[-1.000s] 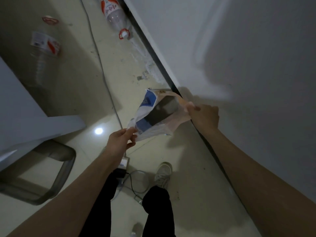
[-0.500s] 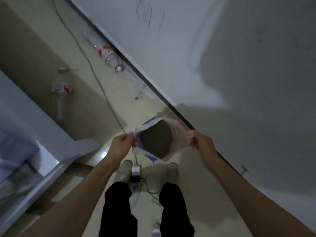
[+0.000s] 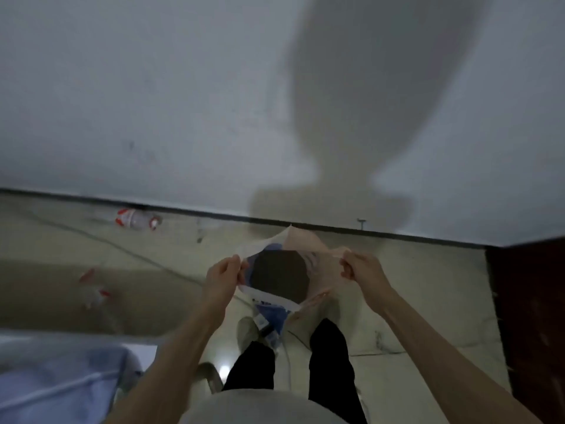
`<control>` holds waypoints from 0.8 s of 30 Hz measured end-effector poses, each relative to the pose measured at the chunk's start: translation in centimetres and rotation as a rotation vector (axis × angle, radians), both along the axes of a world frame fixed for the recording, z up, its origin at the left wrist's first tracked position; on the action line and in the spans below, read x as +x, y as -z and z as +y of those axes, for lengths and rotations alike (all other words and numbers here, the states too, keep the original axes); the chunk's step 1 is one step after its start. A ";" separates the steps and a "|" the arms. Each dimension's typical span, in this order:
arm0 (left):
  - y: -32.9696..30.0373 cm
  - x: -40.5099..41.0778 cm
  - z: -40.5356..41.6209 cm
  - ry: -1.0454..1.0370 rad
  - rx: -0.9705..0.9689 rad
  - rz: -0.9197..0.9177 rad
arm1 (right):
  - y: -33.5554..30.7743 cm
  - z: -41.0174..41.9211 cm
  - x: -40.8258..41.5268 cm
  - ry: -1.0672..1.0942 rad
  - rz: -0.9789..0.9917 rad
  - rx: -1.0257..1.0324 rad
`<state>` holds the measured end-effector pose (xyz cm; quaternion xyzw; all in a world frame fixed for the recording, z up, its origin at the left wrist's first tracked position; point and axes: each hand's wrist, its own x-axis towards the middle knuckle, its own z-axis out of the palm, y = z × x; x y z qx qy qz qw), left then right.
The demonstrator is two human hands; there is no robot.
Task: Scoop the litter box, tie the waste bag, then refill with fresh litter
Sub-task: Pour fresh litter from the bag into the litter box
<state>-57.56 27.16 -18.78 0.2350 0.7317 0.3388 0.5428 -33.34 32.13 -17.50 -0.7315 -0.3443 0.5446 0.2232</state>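
Floor (image 3: 397, 286) (pale tile) below white wall (image 3: 153, 102)

The waste bag (image 3: 308, 255) is a thin plastic bag, pale pink on the wall side and white with blue print on the near side. It hangs in the air in front of the wall's dark baseboard (image 3: 214, 214), above the person's shoes. Its mouth is stretched wide open, showing a dark interior. The bag's lower end dangles below the opening, blurred.
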 end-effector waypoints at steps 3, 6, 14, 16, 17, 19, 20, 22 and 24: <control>-4.3 3.3 2.4 0.186 0.081 0.043 | -4.2 -2.2 3.7 0.127 0.009 0.053; -7.9 8.3 4.1 0.357 0.120 0.059 | -7.5 -4.9 8.4 0.262 0.015 0.111; -13.4 25.1 4.5 0.666 0.172 0.088 | -12.5 -12.1 22.0 0.480 0.032 0.216; -14.2 29.8 4.0 0.711 0.176 0.076 | -13.3 -13.2 25.9 0.506 0.034 0.227; -14.6 32.3 3.7 0.734 0.178 0.071 | -13.6 -13.8 28.1 0.525 0.029 0.233; -15.3 37.3 3.2 0.781 0.190 0.064 | -14.4 -15.0 32.4 0.554 0.013 0.239; -15.6 39.7 2.9 0.813 0.197 0.057 | -14.9 -15.8 34.4 0.564 0.003 0.239; -16.3 44.3 2.4 0.886 0.215 0.041 | -15.7 -17.5 37.9 0.600 -0.024 0.240; -16.7 48.3 1.5 0.956 0.207 0.034 | -16.4 -19.5 40.9 0.678 -0.068 0.225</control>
